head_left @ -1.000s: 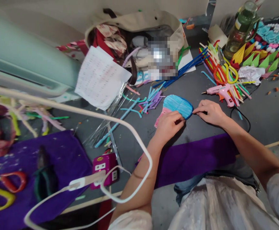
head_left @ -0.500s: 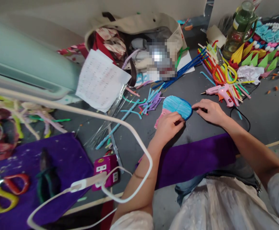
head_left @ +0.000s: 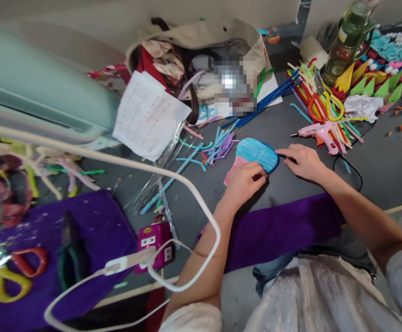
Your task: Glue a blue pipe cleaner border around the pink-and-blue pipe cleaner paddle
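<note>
A rounded piece covered in light-blue fuzzy strips (head_left: 256, 151), like pipe cleaners, lies on the grey table. Its right rim is edged in dark blue, and a pink part (head_left: 234, 167) shows at its left. My left hand (head_left: 247, 184) covers the near side of this piece, with fingers bent and closed on its edge. At the right, my right hand (head_left: 304, 161) reaches its index fingertip to the dark-blue rim. The thumb is apart from that fingertip, and nothing shows between them.
A pink glue gun (head_left: 320, 134) lies beside a bundle of coloured pipe cleaners (head_left: 299, 87). Cut blue and purple pieces (head_left: 221, 145) lie left of centre. A white cable (head_left: 187, 184) loops above a power strip (head_left: 154, 244). Pliers (head_left: 71, 253) and scissors (head_left: 12, 281) rest on purple cloth (head_left: 104, 221).
The whole view has shifted slightly, so things sit a little further right. Both hands keep nearly the same place on the blue piece.
</note>
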{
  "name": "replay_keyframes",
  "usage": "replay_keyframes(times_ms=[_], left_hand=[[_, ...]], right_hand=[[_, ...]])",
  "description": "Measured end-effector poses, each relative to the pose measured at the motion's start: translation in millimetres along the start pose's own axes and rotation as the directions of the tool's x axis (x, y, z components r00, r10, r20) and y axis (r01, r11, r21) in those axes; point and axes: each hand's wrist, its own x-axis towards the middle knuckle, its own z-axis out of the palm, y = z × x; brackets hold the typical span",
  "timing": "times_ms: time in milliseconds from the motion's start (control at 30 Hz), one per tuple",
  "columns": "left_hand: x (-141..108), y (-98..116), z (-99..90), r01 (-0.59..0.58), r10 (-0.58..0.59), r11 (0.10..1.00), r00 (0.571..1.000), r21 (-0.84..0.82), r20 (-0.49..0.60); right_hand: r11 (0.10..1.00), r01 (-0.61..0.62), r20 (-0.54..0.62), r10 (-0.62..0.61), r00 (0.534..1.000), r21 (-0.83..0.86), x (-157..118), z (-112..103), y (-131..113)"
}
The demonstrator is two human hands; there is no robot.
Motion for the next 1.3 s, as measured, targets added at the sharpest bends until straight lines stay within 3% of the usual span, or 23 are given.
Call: replay_keyframes(times_ms=[600,1300], left_hand=[[-0.8,-1.8,0.9,-0.002,0.002,1.000,1.000,-0.016,0.005],[-1.1,-1.1,0.7,0.003,-0.003,1.000,1.000,0.001,-0.003]], right_hand=[[0.997,0.036,-0.037,-0.034,0.999,0.065,-1.7,-2.3,-0.8],[0.993,-0.014,-0.012,0.016,1.000,0.115,0.5,-3.0,-1.9]])
